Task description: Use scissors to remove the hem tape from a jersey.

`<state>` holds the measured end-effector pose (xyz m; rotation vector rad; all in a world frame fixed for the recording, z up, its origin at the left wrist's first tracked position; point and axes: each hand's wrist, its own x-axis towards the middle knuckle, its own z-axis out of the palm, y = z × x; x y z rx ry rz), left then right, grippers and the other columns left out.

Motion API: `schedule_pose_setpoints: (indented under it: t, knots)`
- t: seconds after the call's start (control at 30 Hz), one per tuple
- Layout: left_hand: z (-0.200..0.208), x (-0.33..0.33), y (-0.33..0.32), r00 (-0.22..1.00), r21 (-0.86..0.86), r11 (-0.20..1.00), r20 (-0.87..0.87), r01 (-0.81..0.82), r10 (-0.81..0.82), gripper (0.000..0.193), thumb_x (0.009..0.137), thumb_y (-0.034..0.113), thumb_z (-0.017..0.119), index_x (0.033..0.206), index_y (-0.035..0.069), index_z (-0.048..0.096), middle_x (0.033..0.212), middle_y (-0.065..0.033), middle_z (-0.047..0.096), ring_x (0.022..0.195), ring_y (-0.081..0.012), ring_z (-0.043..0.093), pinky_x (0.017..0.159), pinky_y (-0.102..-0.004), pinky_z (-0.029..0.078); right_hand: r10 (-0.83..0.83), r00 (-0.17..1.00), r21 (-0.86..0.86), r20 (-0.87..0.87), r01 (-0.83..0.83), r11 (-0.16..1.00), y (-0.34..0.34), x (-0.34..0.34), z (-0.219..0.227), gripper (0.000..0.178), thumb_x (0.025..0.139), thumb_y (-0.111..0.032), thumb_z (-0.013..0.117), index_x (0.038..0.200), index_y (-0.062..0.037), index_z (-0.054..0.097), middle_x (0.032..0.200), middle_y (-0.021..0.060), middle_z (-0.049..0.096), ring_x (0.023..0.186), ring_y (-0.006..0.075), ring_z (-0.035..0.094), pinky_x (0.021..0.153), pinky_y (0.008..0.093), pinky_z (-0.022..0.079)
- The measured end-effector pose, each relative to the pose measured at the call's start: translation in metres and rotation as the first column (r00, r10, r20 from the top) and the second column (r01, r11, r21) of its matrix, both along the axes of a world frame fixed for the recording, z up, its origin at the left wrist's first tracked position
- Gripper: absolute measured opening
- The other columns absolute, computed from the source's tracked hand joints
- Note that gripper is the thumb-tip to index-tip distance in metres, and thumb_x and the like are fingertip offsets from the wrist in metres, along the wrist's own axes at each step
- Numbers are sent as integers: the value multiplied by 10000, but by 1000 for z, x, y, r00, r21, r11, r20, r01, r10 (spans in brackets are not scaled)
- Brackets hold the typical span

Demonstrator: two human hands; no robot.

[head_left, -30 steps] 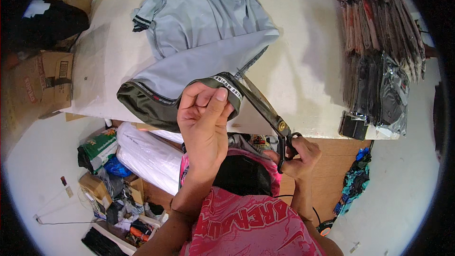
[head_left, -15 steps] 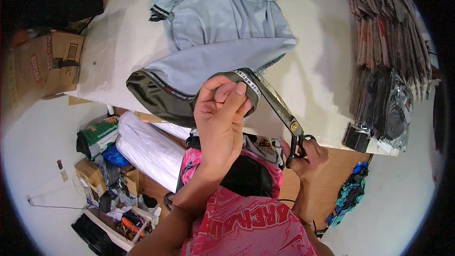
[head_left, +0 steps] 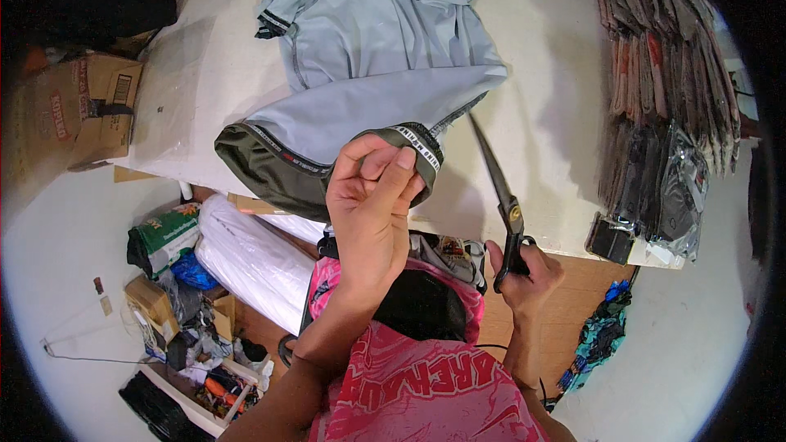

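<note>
Pinching garment hem point(head_left: 427, 153): left hand point(head_left: 372, 200); right hand point(head_left: 530, 275) holds scissors point(head_left: 513, 213), seemingly closed.

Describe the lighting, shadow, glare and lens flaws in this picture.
Head view: fisheye darkens and rounds the corners; head view: a soft shadow falls on the pale table beside the stacked packages; head view: glare flecks the clear plastic wrapping at right; head view: the scissors keep a clear outline.

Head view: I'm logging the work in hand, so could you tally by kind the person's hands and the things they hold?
Bare left hand and bare right hand: 2
Grey-and-olive fabric garment: 1
Long-bladed metal scissors with black handles: 1
Total: 4
</note>
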<state>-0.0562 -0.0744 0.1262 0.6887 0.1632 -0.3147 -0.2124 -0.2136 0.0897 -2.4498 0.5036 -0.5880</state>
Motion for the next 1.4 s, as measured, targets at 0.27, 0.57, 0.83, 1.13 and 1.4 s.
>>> schedule_pose_setpoints:
  t: [0.27, 0.57, 0.83, 1.13, 1.4]
  knots:
    - [-1, 0, 3, 998, 22, 1000, 69, -11, 10, 169, 852, -80, 548, 955, 54, 540, 859, 16, 553, 804, -54, 528, 749, -198, 423, -80, 995, 283, -61, 94, 954, 7, 1, 1, 378, 589, -217, 848, 609, -43, 512, 490, 21, 440, 431, 109, 403, 412, 260, 313]
    - [-12, -3, 4, 1000, 100, 995, 28, 5, -7, 192, 885, -66, 494, 1029, 61, 485, 940, -3, 528, 860, -58, 496, 778, -203, 402, -184, 981, 949, -60, 113, 295, 26, 43, 29, 222, 736, -53, 743, 748, -33, 522, 635, 22, 585, 464, 49, 460, 412, 200, 348]
    - [-16, -13, 4, 998, 93, 994, -28, 56, -54, 223, 890, -62, 485, 1067, 71, 464, 926, 10, 492, 871, -63, 484, 795, -203, 393, -211, 972, 979, 107, -66, 194, 31, 96, 28, 259, 741, 15, 713, 828, -50, 478, 888, 137, 659, 488, 34, 498, 420, 178, 394]
    - [-21, -15, 6, 995, 103, 992, 60, 74, -81, 241, 887, -43, 498, 1096, 74, 476, 924, 13, 506, 894, -78, 504, 829, -233, 415, -287, 943, 972, 170, -113, 205, 31, 102, 21, 259, 738, 21, 710, 806, -61, 474, 834, 123, 655, 504, 37, 502, 414, 178, 394]
    - [-22, -16, 4, 994, 73, 994, 67, 86, -91, 244, 890, -42, 498, 1105, 71, 474, 940, 8, 509, 906, -74, 500, 834, -220, 406, -299, 945, 987, 133, -99, 127, 30, 97, 23, 251, 742, 12, 706, 804, -66, 475, 823, 129, 649, 540, 59, 521, 427, 185, 400]
